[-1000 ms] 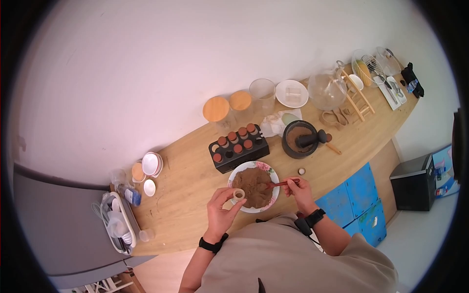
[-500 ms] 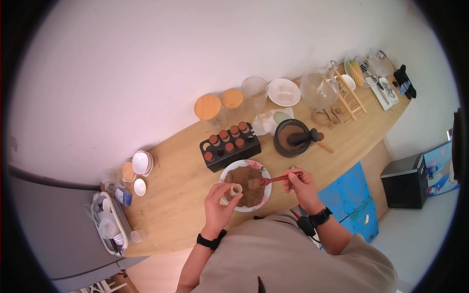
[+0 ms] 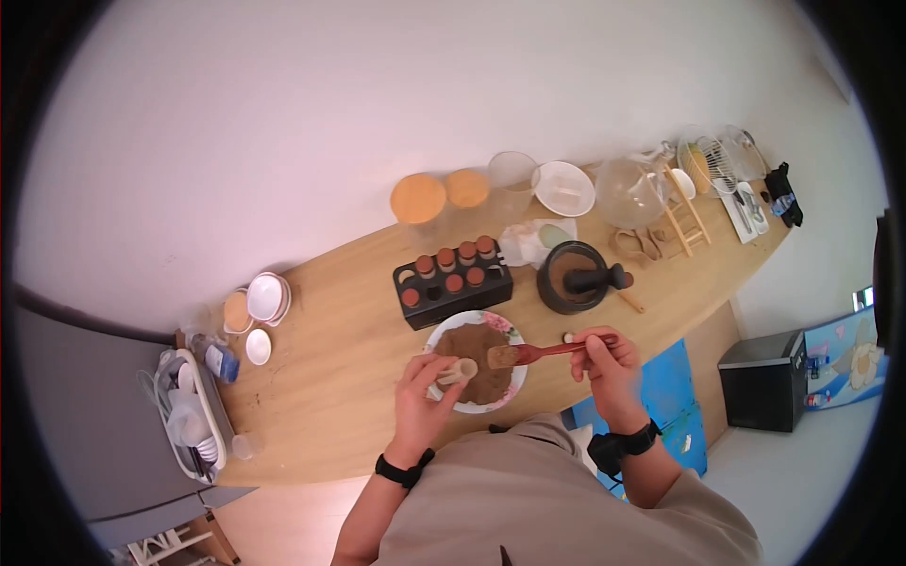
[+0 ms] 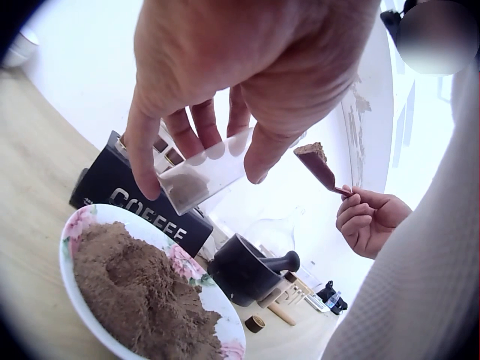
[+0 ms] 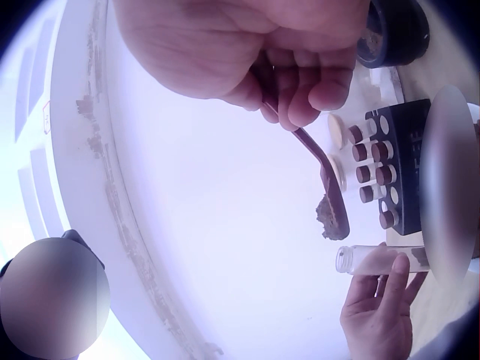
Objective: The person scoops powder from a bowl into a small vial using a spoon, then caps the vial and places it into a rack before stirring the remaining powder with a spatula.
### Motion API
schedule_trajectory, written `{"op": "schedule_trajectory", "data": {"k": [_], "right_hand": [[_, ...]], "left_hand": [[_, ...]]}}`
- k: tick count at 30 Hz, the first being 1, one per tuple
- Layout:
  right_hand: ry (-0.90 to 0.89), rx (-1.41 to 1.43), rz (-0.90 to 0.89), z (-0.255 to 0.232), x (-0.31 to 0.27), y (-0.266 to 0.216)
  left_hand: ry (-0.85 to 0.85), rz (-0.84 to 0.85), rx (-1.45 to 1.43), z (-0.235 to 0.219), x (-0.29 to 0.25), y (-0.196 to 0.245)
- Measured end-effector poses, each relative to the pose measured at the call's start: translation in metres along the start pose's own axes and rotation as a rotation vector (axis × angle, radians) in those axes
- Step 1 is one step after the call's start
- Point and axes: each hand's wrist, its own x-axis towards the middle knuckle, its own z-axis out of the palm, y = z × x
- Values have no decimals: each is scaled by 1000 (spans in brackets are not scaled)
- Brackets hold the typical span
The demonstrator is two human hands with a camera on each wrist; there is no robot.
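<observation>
In the head view my left hand (image 3: 422, 401) pinches a small clear glass vial (image 3: 460, 372) over a white flower-rimmed bowl (image 3: 522, 379) of brown powder (image 3: 472, 340). The left wrist view shows the vial (image 4: 214, 176) tilted, with some powder at its bottom end. My right hand (image 3: 612, 377) grips a reddish-brown spoon (image 3: 557, 349) by its handle. A heap of powder sits on the spoon's scoop, held just right of the vial. In the right wrist view the spoon (image 5: 330, 184) hangs above the vial's open mouth (image 5: 343, 259), apart from it.
Behind the bowl stands a black COFFEE rack (image 3: 453, 304) with several capped vials. Right of it is a dark mortar (image 3: 557, 300) with a pestle (image 3: 595, 280). A small round cap (image 3: 568, 337) lies near my right hand. Wooden-lidded jars (image 3: 418, 200) line the wall.
My right hand has lifted the spoon out of the powder, loaded, and moved right. My left hand has tipped the vial so its mouth faces the spoon. The head view has shifted slightly.
</observation>
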Motion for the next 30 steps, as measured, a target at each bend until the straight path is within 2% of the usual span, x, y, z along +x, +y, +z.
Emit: {"op": "schedule_trajectory", "data": {"k": [2, 20, 30], "right_hand": [[1, -4, -18, 0, -1, -4], [28, -220, -169, 30, -27, -11], [7, -370, -246, 48, -42, -15]], "left_hand": [[-46, 15, 5, -1, 0, -3], [26, 98, 104, -4, 2, 1], [-4, 121, 213, -9, 8, 6]]}}
